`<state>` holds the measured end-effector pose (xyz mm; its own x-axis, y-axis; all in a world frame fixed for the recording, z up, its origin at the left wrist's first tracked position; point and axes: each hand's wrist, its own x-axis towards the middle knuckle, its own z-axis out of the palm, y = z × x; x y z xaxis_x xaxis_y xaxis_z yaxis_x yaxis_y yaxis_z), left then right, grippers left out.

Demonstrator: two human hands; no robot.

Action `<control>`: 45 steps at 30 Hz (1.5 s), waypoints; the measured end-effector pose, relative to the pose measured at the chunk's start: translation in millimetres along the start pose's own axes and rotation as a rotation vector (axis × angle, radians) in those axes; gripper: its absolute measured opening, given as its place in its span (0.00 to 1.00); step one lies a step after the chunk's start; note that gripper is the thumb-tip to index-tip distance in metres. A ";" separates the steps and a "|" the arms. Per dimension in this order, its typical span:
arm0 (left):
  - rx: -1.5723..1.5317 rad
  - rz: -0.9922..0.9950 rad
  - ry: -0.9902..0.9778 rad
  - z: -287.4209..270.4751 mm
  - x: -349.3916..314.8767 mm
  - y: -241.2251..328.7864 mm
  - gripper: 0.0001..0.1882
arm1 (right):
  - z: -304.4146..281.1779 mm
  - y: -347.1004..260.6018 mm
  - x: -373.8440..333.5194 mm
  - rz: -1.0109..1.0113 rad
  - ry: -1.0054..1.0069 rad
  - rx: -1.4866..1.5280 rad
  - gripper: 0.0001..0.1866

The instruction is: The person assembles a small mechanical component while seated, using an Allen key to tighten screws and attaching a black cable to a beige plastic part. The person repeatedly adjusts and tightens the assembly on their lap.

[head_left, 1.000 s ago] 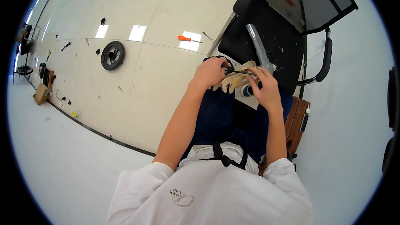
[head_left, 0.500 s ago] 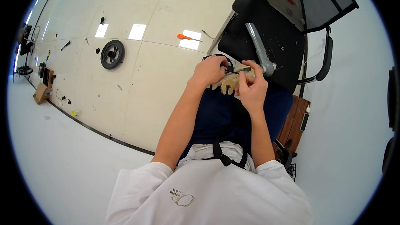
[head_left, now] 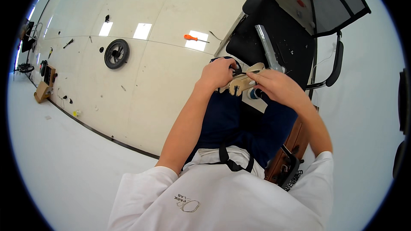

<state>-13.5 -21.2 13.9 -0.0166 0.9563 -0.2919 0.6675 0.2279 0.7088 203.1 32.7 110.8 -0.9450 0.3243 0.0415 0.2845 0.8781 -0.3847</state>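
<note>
A tan metal part (head_left: 236,87) with a slotted, rounded end lies across my lap, under my hands. My left hand (head_left: 217,73) is closed at its left side, with curled fingers on a thin black strip, cable-like (head_left: 240,74). My right hand (head_left: 280,86) reaches in from the right, its fingertips pinched together at the other end of that strip. What exactly the strip is, I cannot make out. A grey tube (head_left: 266,45) rests on the black chair seat (head_left: 244,42) just beyond my right hand.
The office chair with a mesh back (head_left: 338,4) stands ahead to the right. On the tiled floor lie an orange-handled screwdriver (head_left: 191,37), a black wheel (head_left: 117,54) and scattered small dark parts. A cardboard box (head_left: 43,93) sits by the wall at the left.
My right hand has turned over, its elbow swinging outward to the right, and its fingertips stay at the black strip. My left hand has barely moved.
</note>
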 end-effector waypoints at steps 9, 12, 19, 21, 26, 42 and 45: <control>0.008 0.030 0.022 0.0 0.3 -7.9 0.12 | 3.2 28.2 43.9 0.370 0.026 0.373 0.15; 0.006 0.024 0.028 1.4 -1.0 -4.3 0.12 | 23.3 34.0 26.1 0.836 0.058 1.082 0.15; 0.009 0.009 0.009 -2.0 -3.2 0.5 0.12 | 69.9 -17.9 -9.4 0.993 0.562 2.206 0.11; 0.021 0.014 0.011 -2.3 -2.8 -0.1 0.12 | 80.1 -30.6 -10.6 0.840 0.671 2.340 0.11; 0.006 0.027 0.010 1.1 1.7 -3.5 0.12 | 81.7 -36.1 -3.4 0.697 0.730 1.843 0.11; 0.032 0.015 -0.006 -1.6 0.5 -2.1 0.12 | 73.1 -40.1 8.9 0.636 0.710 0.293 0.17; 0.020 0.034 0.013 1.9 0.4 -5.8 0.11 | 85.4 -56.6 25.8 0.896 0.903 0.641 0.16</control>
<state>-15.9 -22.6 8.5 -0.0030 0.9658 -0.2592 0.6829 0.1913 0.7050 148.9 -38.6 55.0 0.0071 0.9993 0.0355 0.3705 0.0304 -0.9283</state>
